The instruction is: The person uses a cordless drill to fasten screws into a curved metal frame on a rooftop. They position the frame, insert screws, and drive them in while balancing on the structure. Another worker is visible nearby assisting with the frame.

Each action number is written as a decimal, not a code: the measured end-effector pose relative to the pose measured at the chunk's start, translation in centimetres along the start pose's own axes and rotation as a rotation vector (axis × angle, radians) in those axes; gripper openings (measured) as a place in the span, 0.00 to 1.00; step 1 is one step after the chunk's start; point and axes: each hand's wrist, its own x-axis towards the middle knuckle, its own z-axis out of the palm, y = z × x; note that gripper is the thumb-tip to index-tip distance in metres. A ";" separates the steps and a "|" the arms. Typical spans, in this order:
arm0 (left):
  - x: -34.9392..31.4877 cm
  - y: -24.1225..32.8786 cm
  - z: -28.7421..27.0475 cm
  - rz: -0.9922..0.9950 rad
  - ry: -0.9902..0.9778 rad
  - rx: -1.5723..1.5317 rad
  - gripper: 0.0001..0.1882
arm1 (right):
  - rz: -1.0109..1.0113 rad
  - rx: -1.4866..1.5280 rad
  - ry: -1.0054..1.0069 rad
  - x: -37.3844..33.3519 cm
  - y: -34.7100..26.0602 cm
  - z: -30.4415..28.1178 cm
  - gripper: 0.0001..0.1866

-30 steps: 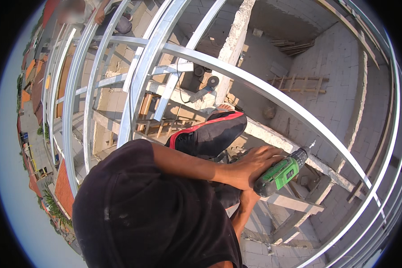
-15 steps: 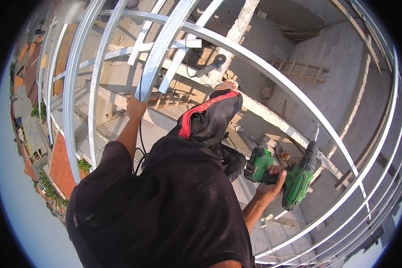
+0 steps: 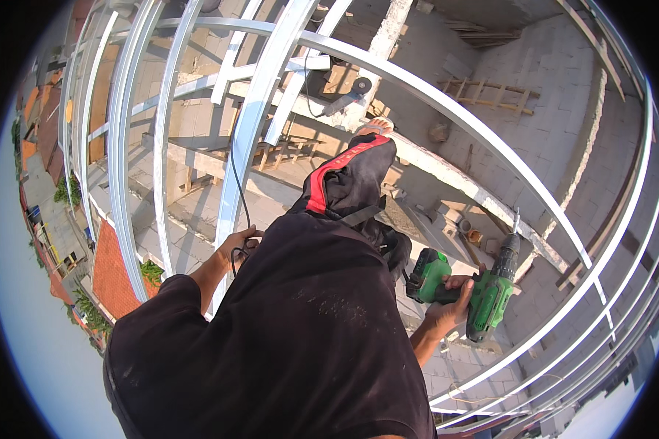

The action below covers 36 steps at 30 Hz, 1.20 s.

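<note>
Drill (image 3: 492, 298) of green and black colour was in the right hand (image 3: 450, 311), at the right side of the person's body. The fingers of this hand were closed around its handle, the battery end pointed to the left, and the bit (image 3: 517, 221) pointed away from the person. The bit appeared near a long metal bar (image 3: 483, 130), but whether they touched I cannot tell.

The left hand (image 3: 234, 243) was at the other side, close to the black shirt (image 3: 300, 322), with its fingers partly bent. A black cable (image 3: 243, 196) came down to these fingers and made a small loop below them. I cannot tell if the hand was gripping the cable or only touching it. Just beside this hand passed a wide metal beam (image 3: 260, 95), and more metal bars stood to the left of it.

In front of the person, one leg in dark trousers (image 3: 350, 179) with a red stripe was stretched forward, and the foot (image 3: 378, 126) rested on a concrete beam (image 3: 450, 175). Near the foot lay a grinder (image 3: 340, 104) with a round disc. Further away, a wooden ladder (image 3: 488, 95) was visible below.
</note>
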 end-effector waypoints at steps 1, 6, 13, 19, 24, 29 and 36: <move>-1.8 0.4 1.5 -0.059 -0.097 -0.074 0.16 | 0.028 0.006 0.016 0.2 0.0 0.1 0.30; -10.9 2.1 5.8 -0.096 -0.006 0.217 0.16 | 0.115 0.062 -0.008 1.2 -0.2 0.0 0.33; -10.2 3.2 6.1 -0.050 0.022 0.323 0.19 | 0.133 0.058 0.016 1.7 0.0 -0.6 0.31; -11.7 5.0 6.1 -0.051 -0.163 0.436 0.20 | 0.172 0.032 -0.006 2.3 -0.7 -1.1 0.18; -12.8 7.9 10.0 0.099 -0.134 0.586 0.23 | 0.206 0.036 -0.035 2.7 -2.3 -1.2 0.22; -14.2 8.3 12.7 -0.027 -0.291 0.728 0.26 | 0.168 -0.064 -0.064 3.2 -3.5 -0.5 0.10; -16.9 9.0 2.8 -0.206 0.079 0.611 0.21 | 0.109 -0.100 -0.101 3.3 -2.4 -0.9 0.15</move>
